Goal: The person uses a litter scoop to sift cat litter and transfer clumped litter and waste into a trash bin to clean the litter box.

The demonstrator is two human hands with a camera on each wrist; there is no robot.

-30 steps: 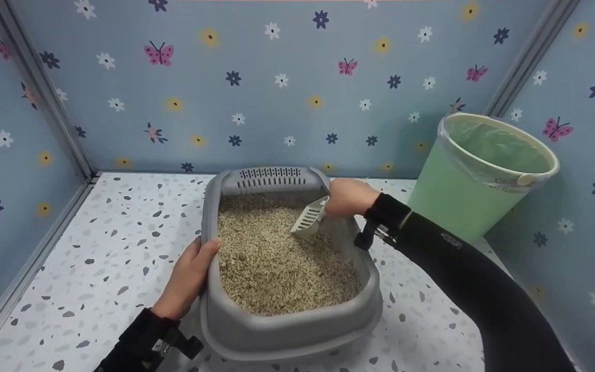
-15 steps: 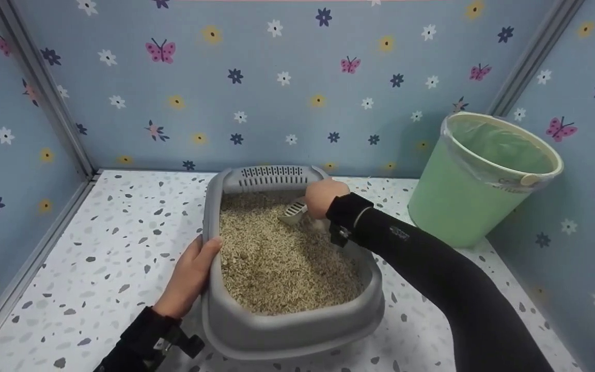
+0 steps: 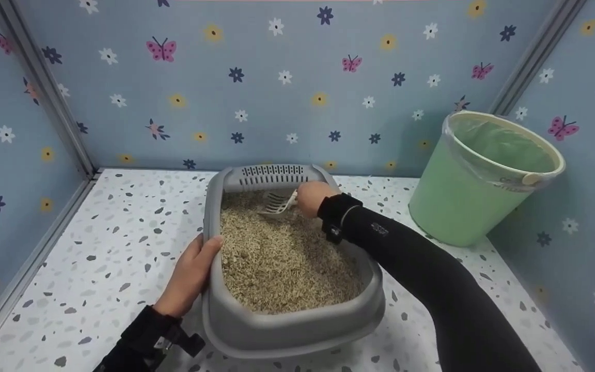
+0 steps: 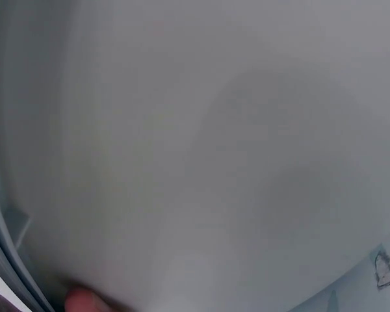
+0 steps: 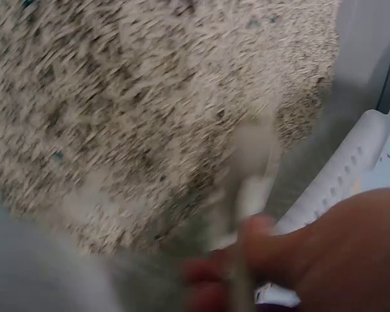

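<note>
scoop moved left; right hand gripping it; left hand clasps tray rim; bin right.

Over the last sec the right hand moved w/ the white scoop from the litter box's right rim leftward and toward the far end, ending near the vented back wall. The scoop, first angled down at the litter by the right side, ended lying flatter, tines pointing left over the far litter. The right forearm swung further in over the box. Right-wrist view was motion-blurred.
</note>
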